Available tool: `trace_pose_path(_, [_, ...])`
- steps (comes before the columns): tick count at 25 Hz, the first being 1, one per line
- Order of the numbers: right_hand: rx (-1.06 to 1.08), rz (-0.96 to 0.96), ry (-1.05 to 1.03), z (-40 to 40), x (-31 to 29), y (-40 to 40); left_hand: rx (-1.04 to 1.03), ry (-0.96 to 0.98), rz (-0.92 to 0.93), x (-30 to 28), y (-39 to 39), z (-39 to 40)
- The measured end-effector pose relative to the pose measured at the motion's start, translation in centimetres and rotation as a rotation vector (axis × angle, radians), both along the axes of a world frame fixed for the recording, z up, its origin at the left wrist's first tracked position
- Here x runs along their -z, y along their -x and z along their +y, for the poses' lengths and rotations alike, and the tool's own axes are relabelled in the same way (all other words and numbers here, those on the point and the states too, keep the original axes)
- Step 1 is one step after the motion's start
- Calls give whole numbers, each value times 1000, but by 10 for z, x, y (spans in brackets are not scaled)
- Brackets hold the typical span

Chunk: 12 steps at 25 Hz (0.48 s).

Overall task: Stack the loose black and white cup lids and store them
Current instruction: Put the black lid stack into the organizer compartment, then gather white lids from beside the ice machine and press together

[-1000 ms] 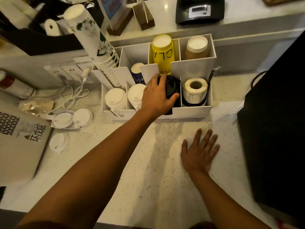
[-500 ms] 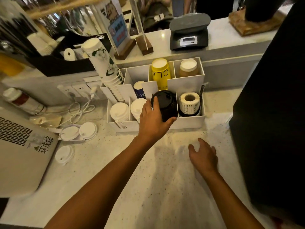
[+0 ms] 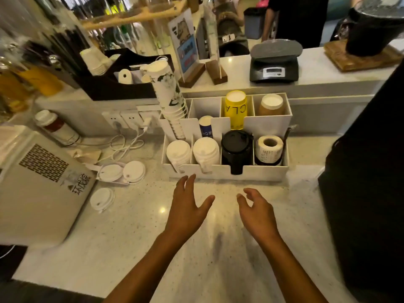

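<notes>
Loose white lids: three left on the counter (image 3: pixel 218 248), all to the left of my hands. One single lid (image 3: pixel 102 198) lies flat near the corner of the grey machine (image 3: pixel 32 193); a pair of lids (image 3: pixel 122 172) sits side by side just behind it, seemingly on a thin clear wrapper, can't be sure. The black lid stack (image 3: pixel 236 149) is already in the white organizer (image 3: pixel 229 171), third front slot from the left, lying on its side with its long axis running front to back and its lower end poking through the front notch. Two white lid stacks (image 3: pixel 192 153) fill the two slots left of it, same orientation.

My left hand (image 3: pixel 185 206) hovers over the counter just before the organizer's front wall, fingers spread and relaxed, gripping nothing. My right hand (image 3: pixel 255 213) is beside it, fingers loosely curled, also empty.

Key relation: the loose lids are left and slightly forward of my left hand, well apart from my right. Left hand is clearly nearer, so I judge it should sweep left for the single lid first, then the pair, stack them, and slot them with the white stacks.

Readable text: yellow cup (image 3: pixel 235 109) shows "CLA", upside down. The grey machine's sticker has Chinese characters, too blurred to read confidently. Label roll (image 3: pixel 269 149) print is illegible.
</notes>
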State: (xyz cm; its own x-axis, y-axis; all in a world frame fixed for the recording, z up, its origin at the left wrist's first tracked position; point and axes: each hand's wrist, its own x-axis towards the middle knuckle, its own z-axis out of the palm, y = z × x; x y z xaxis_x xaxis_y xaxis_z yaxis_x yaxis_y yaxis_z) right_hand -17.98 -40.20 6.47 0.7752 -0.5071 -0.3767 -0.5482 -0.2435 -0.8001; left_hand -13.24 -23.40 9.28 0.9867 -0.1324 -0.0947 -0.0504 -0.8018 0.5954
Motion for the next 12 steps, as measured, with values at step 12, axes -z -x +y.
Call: trace_pose_path(12, [-349,18,41,192,12,-53,-364,132,72,45,-6,226])
